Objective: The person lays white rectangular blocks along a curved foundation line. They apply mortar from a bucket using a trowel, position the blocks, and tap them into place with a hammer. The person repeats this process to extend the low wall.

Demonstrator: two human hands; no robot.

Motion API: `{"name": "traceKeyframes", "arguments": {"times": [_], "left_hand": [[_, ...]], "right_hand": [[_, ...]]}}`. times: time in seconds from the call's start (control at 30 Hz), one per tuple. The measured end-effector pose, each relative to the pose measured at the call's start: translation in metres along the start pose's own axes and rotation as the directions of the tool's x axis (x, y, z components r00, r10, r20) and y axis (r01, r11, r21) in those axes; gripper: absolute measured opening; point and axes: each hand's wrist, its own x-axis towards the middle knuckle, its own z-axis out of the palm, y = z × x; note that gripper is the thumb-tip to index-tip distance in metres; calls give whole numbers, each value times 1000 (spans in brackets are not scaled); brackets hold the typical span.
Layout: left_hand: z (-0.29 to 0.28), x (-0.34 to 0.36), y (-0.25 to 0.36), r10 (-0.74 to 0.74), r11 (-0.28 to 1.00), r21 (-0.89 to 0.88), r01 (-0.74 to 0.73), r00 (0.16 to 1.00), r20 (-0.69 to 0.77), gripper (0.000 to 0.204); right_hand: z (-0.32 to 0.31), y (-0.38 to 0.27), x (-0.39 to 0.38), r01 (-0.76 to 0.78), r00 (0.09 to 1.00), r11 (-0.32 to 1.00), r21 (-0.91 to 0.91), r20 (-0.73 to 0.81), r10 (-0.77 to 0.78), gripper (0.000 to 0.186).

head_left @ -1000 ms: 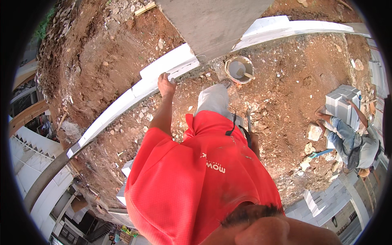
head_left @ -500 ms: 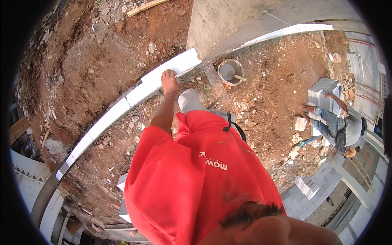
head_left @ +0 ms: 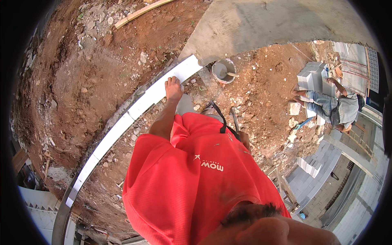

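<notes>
A row of white blocks (head_left: 107, 141) curves along a low wall from the lower left up to the corner of a grey concrete slab. My left hand (head_left: 174, 88) rests on the near edge of the end block (head_left: 188, 68), its fingers bent over the top. Beside my right hip, my right hand (head_left: 244, 139) shows only in part past the red shirt. It is closed around the lower end of a slim tool with a dark shaft (head_left: 234, 117); the tool's kind is unclear. A dark strap (head_left: 222, 118) hangs at my waist.
Right of the end block stands a bucket (head_left: 223, 71) of grey mortar with a handled tool in it. The concrete slab (head_left: 261, 24) spans the top. At the right, another person (head_left: 332, 108) bends by stacked grey blocks (head_left: 312, 77). Rubble and red soil surround the wall.
My right hand has come into view with the dark-shafted tool. The end block now lies more in line with the row, my left hand still on it. The whole view has shifted slightly.
</notes>
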Motion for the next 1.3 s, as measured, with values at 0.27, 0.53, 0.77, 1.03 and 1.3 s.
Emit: {"name": "traceKeyframes", "arguments": {"times": [0.27,0.53,0.77,1.03,1.3], "left_hand": [[-21,3,10,82,966,-224,-125,977,-195,39],[-33,-3,9,37,953,-295,-74,991,-129,43],[-18,-5,7,-21,995,-91,36,987,159,78],[-33,-4,29,-53,995,100,20,937,346,94],[-26,-1,37,-88,996,1,93,944,317,91]], "right_hand": [[12,20,-13,29,999,997,-70,26,-27,17],[17,32,-24,-19,998,994,-112,56,26,17],[6,35,-32,-59,994,977,-207,78,77,17],[1,25,-32,-94,987,961,-260,101,124,17],[-2,25,-41,-118,982,954,-275,111,154,17]]}}
